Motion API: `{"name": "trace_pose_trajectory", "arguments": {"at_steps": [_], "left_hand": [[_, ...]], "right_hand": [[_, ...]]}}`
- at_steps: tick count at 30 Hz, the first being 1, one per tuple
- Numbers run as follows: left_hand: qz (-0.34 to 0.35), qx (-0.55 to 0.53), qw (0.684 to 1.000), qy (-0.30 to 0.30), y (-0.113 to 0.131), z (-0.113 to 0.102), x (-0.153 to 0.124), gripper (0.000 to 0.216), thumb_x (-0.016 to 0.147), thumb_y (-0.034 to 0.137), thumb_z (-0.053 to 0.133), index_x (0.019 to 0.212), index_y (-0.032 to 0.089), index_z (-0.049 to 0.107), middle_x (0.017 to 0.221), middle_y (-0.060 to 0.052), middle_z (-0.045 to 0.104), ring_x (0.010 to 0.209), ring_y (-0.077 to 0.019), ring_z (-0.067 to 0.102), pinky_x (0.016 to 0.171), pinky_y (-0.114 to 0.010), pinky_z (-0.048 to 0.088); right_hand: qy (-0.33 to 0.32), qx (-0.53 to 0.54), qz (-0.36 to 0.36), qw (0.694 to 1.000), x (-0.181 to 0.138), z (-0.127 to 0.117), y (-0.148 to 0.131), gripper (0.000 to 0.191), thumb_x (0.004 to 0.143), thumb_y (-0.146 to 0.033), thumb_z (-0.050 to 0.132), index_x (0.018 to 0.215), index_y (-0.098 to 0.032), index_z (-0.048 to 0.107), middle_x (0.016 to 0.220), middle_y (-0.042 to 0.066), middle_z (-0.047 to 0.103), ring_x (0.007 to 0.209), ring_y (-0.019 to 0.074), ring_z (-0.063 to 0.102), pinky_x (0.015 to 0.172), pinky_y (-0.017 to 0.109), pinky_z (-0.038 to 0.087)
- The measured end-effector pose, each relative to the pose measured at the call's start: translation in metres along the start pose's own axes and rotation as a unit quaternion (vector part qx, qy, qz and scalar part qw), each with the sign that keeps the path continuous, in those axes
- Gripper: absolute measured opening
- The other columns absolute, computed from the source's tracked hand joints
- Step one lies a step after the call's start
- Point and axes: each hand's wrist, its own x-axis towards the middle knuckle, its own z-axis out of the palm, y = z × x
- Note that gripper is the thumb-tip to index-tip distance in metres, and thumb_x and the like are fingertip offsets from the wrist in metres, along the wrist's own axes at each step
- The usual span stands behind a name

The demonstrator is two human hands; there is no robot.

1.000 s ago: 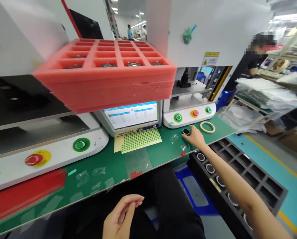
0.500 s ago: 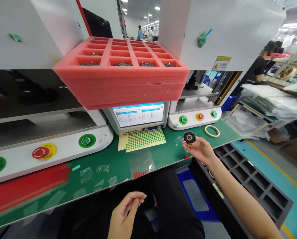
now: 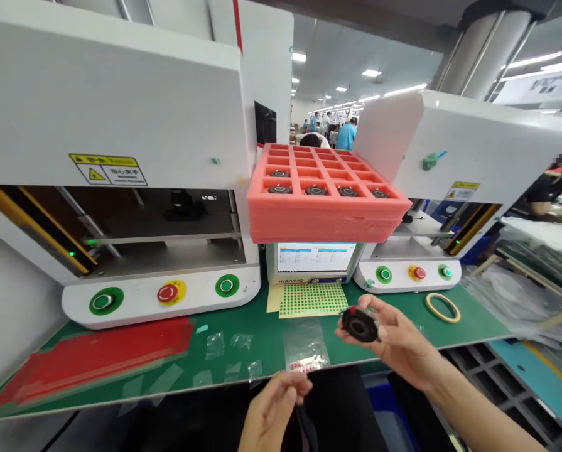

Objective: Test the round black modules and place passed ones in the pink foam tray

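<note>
My right hand (image 3: 394, 339) holds a round black speaker-like part (image 3: 360, 324) by its rim, above the front of the green bench. The part has a ringed face and a small red spot on its upper edge. Low in the middle, my left hand (image 3: 278, 402) is over my lap at the bench edge, fingers curled in towards the thumb. Nothing shows in it. Similar black round parts (image 3: 316, 189) sit in the front pockets of a pink foam tray (image 3: 328, 216) ahead of me.
A screen (image 3: 316, 258) stands under the tray, with a sheet of green dots (image 3: 313, 301) before it. White presses (image 3: 167, 295) with buttons flank it. On the bench lie red sheets (image 3: 111, 358), clear film with red tabs (image 3: 306, 345) and a tape roll (image 3: 443, 307). A dark compartment tray (image 3: 502, 383) is at right.
The view has swung left and up. My right hand has brought the black part closer to my left hand and tilted it. The left hand's fingers are more curled.
</note>
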Motion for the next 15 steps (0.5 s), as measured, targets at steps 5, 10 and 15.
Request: {"name": "trace_pose_trajectory", "arguments": {"at_steps": [5,10,15], "left_hand": [[0.041,-0.14,0.989,-0.005,0.036,0.017,0.003,0.043,0.079,0.056,0.067,0.089,0.015,0.072,0.085,-0.009,0.068,0.082,-0.02,0.062,0.075,-0.028,0.052],[-0.11,-0.299,0.945,-0.078,0.019,0.02,-0.001,0.04,0.069,0.051,0.079,0.076,0.013,0.071,0.067,-0.004,0.063,0.061,-0.0108,0.057,0.057,-0.019,0.049],[-0.026,-0.115,0.991,0.058,0.016,0.028,-0.014,0.018,0.074,0.032,0.078,0.08,0.015,0.075,0.073,-0.005,0.069,0.068,-0.0148,0.064,0.064,-0.022,0.054]], "right_hand": [[-0.019,-0.034,-0.039,0.998,0.001,0.03,0.063,0.043,0.074,-0.036,0.081,0.103,-0.029,0.05,0.116,0.006,0.069,0.119,0.0218,0.061,0.096,0.036,0.047],[-0.017,-0.14,-0.054,0.989,-0.024,0.032,0.1,0.046,0.082,-0.03,0.073,0.123,-0.032,0.051,0.131,0.009,0.061,0.13,0.0254,0.053,0.11,0.046,0.038],[0.007,-0.268,-0.133,0.954,-0.043,0.026,0.091,0.043,0.087,-0.022,0.065,0.128,-0.032,0.058,0.127,0.007,0.066,0.118,0.0248,0.062,0.102,0.042,0.049]]}}
